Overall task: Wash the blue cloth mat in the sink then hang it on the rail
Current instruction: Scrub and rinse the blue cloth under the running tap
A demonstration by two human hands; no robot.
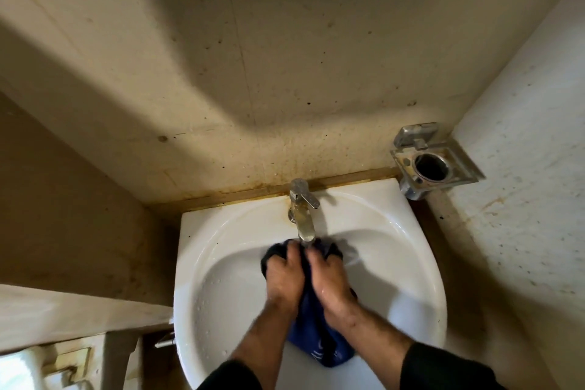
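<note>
The blue cloth mat lies bunched in the white sink, its dark wet upper part under the tap spout. My left hand grips the mat's upper left part with curled fingers. My right hand grips the upper right part beside it. Both hands sit close together just below the spout. The mat's lower end trails between my forearms towards the sink's front. No rail is in view.
A metal tumbler holder is fixed to the wall at the sink's back right. Stained walls close in behind and on both sides. A ledge runs at the lower left.
</note>
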